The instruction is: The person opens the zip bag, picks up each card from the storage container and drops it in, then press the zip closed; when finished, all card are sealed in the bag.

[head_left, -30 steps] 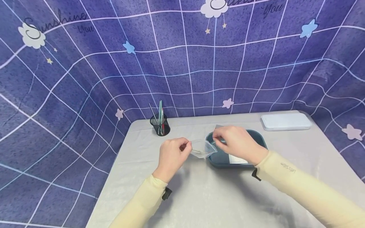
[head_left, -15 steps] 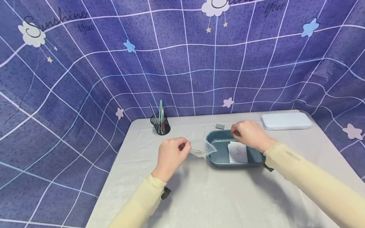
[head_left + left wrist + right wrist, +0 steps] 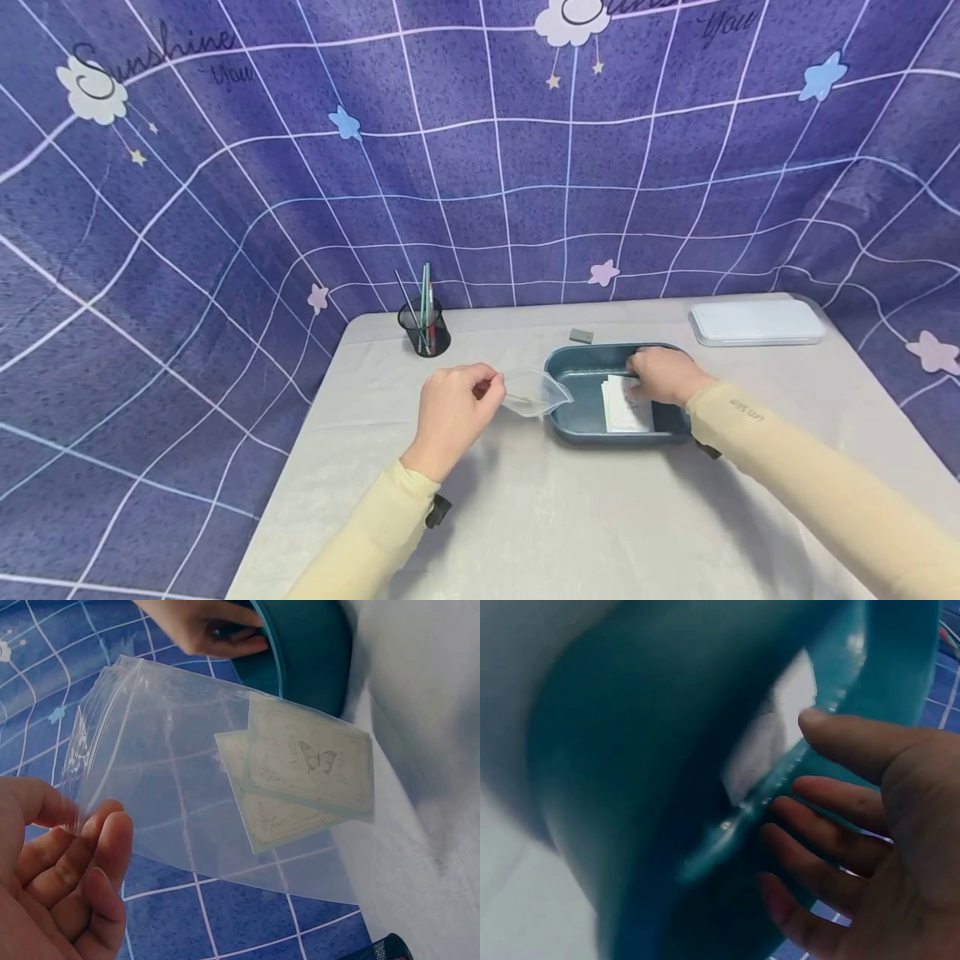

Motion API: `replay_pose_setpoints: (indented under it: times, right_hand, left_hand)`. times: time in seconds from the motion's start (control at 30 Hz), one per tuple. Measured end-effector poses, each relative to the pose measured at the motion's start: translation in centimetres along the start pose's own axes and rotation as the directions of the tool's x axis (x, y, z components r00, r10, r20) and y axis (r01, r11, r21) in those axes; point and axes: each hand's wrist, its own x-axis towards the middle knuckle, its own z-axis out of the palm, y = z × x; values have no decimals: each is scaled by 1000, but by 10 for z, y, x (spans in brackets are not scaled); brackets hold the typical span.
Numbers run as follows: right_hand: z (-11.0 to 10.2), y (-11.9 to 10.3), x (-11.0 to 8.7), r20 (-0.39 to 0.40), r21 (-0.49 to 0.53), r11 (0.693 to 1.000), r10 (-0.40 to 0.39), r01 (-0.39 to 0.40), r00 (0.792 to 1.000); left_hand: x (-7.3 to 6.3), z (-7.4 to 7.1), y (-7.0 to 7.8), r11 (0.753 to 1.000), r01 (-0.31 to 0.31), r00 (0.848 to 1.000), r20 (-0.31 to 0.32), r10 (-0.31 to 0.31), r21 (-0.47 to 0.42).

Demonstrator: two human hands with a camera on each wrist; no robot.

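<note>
Plastic bag (image 3: 180, 772) is pinched by left grip (image 3: 453, 410); right grip (image 3: 664, 376), apart, reaches into tray (image 3: 583, 408).

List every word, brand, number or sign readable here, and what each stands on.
"Sunshine": backdrop cloth, upper left.
"You": same cloth, twice: under "Sunshine" and at upper right, below cropped lettering.
Right sleeve: small lettering, too blurred to read surely.
White cards in the tray: marks too small to read.
Butterfly card in the clear zip bag: no legible words.
</note>
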Motion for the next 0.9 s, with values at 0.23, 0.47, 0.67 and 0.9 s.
replay_pose_setpoints:
  times: [0.23, 0.47, 0.67, 0.9]
  right_hand:
    - [7, 0, -3, 61, -32, 999, 27, -26, 998]
    - [6, -2, -5, 43, -29, 999, 28, -27, 999]
    - [8, -2, -5, -2, -33, 999, 35, -35, 999]
    - [15, 2, -4, -63, -55, 998, 29, -32, 998]
  left_hand:
    - [0, 0, 0, 1000, -5, 1000, -3, 5, 2]
    - [1, -1, 0, 1000, -2, 1000, 5, 2, 8]
    - [0, -1, -1, 1000, -10, 1000, -11, 10, 2]
    - [-1, 0, -5, 1000, -2, 1000, 8, 2, 3]
